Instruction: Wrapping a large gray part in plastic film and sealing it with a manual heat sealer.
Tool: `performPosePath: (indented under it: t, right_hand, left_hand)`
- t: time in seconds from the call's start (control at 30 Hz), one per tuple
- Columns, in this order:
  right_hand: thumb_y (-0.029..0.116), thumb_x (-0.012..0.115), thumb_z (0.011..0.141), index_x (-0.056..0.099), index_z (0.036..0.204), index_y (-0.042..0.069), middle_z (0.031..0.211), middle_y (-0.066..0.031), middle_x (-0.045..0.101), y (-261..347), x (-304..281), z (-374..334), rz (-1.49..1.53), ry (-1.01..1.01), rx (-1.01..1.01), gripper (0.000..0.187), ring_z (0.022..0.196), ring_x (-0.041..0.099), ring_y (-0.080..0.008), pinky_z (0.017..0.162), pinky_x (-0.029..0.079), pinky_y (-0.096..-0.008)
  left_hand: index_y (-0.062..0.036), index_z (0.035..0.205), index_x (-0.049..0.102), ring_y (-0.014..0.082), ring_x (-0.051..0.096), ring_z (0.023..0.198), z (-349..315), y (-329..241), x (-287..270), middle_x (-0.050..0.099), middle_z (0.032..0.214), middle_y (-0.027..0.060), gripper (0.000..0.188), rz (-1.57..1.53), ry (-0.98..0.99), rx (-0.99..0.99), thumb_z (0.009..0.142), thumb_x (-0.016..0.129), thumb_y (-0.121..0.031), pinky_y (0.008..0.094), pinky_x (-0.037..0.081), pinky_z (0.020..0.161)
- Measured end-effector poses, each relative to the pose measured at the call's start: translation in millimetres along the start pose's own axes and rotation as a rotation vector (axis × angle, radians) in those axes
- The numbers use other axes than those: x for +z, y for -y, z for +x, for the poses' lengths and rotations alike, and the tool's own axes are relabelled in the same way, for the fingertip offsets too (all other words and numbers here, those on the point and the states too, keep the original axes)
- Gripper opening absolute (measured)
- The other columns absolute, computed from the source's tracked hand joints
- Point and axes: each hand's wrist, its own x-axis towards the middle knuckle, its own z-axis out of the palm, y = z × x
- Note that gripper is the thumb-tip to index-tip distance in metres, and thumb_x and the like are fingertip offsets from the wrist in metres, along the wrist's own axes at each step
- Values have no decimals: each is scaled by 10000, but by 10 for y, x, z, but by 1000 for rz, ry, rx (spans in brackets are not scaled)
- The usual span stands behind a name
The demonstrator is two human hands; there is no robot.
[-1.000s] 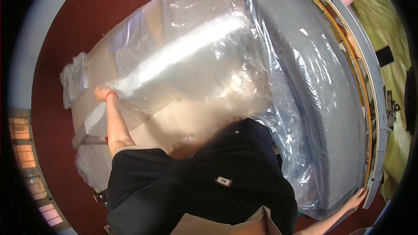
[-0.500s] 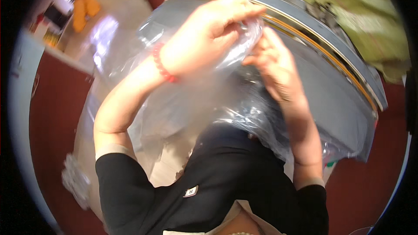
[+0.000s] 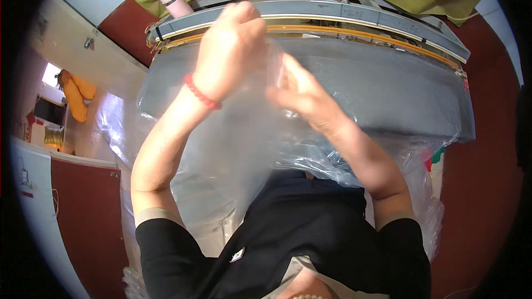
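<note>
The left hand [image 3: 235,41], a red beaded bracelet on its wrist, is clenched on the bunched edge of a clear, thin plastic sheet [image 3: 235,138], which drapes down before the torso. The blurred right hand [image 3: 299,91] curls beside it, its grip impossible to tell, above a long grey flat-topped bed [image 3: 382,83].

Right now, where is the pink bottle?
The pink bottle is at the upper left of the head view, tilted, by the left end of the grey frame, above and left of the left hand.
</note>
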Motion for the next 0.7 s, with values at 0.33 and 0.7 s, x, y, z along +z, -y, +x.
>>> performPosePath:
  t: [0.33, 0.7]
  right_hand:
    - [124, 576, 710, 562, 748, 32, 610, -136, 556, 10, -940, -1125, -1131, -465, 379, 100, 563, 572, -239, 536, 431, -352]
    - [79, 494, 763, 561, 852, 6, 764, -33, 553, 2422, -2041, -3467, -621, -1395, -343, 133, 712, 518, -105, 634, 426, -238]
  left_hand:
    - [-131, 718, 446, 10, 303, 489, 137, 760, -517, 357, 585, -79, 148, -732, -432, -693, 844, 514, -169, 166, 226, 422]
    - [-108, 808, 512, 3, 331, 510, -388, 751, 419, 416, 610, -88, 101, -1028, 136, -772, 846, 535, -198, 149, 242, 453]
